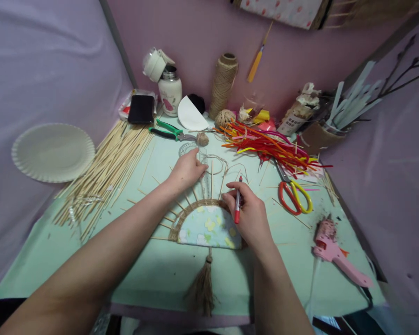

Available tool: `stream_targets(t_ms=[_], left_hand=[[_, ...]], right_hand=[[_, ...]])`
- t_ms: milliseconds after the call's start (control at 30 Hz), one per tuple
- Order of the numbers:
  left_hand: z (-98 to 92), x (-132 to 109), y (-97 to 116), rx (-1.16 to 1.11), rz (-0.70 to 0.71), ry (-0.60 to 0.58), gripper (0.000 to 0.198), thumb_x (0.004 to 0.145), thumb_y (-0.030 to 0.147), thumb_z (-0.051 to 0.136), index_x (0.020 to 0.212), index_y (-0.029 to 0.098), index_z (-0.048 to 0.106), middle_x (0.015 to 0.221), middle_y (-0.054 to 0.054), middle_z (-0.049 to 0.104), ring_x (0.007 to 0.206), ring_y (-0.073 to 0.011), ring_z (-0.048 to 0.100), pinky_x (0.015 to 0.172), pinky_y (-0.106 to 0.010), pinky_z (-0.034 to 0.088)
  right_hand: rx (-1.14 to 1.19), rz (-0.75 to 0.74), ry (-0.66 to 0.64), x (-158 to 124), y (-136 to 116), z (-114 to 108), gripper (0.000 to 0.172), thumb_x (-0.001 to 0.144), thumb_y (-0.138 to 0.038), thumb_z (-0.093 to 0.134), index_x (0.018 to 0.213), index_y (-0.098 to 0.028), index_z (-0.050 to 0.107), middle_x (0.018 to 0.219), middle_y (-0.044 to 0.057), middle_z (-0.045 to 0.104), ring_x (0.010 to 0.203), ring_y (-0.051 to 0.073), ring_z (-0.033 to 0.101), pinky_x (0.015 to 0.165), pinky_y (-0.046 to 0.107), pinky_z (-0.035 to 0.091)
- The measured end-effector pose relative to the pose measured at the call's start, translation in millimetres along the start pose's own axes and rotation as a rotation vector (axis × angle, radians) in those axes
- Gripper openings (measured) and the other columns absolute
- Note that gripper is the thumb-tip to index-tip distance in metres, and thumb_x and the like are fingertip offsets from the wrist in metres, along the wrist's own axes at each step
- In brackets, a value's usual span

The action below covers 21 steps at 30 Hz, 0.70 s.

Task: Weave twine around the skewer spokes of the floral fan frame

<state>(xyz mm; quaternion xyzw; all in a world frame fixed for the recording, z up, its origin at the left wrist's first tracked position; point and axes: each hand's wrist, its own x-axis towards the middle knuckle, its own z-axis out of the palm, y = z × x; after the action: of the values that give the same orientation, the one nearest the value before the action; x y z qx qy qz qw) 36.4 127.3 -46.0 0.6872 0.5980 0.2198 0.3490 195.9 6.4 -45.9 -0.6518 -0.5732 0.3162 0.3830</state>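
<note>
A half-round fan shape [209, 225] with floral cloth and a twine-wrapped arch lies on the pale green table, thin sticks radiating from its edge. From its bottom edge hangs a brown tassel [205, 286]. My left hand [188, 170] is closed at the top end of a clear ruler [206, 184] that stands over the fan's upper sticks. A red pen [237, 204] rests in my right hand [247, 209], whose fingertips are near the right part of the arch. A protractor [187, 148] lies just behind my left hand.
Bamboo sticks [104, 177] and a paper plate [53, 152] lie left. Green pliers [171, 131], a bottle [170, 90] and a twine spool [224, 83] stand or lie behind. Right are pipe cleaners [272, 149], scissors [295, 195] and a pink glue gun [338, 256].
</note>
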Motion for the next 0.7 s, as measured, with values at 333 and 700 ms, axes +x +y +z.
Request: stream_targets(t_ms=[333, 700], left_hand=[[0.3, -17, 4, -0.170, -0.084, 0.010, 0.065, 0.081, 0.019, 0.061, 0.141, 0.006, 0.040, 0.070, -0.001, 0.067, 0.064, -0.0136, 0.062, 0.066, -0.024, 0.045], [-0.1, -18, -5, -0.227, -0.031, 0.066, 0.065, 0.081, 0.020, 0.058, 0.142, 0.007, 0.039, 0.071, 0.000, 0.068, 0.059, -0.0129, 0.060, 0.061, -0.025, 0.044]], right_hand=[[-0.111, -0.125, -0.076, 5, 1, 1, 0.023, 0.088, -0.025, 0.050, 0.110, -0.024, 0.060, 0.109, 0.007, 0.069, 0.100, 0.022, 0.064, 0.086, 0.036, 0.048], [-0.418, -0.059, 0.037, 35, -12, -12, 0.035, 0.078, -0.019, 0.055, 0.112, -0.025, 0.054, 0.078, 0.003, 0.065, 0.069, 0.020, 0.059, 0.062, 0.028, 0.039]])
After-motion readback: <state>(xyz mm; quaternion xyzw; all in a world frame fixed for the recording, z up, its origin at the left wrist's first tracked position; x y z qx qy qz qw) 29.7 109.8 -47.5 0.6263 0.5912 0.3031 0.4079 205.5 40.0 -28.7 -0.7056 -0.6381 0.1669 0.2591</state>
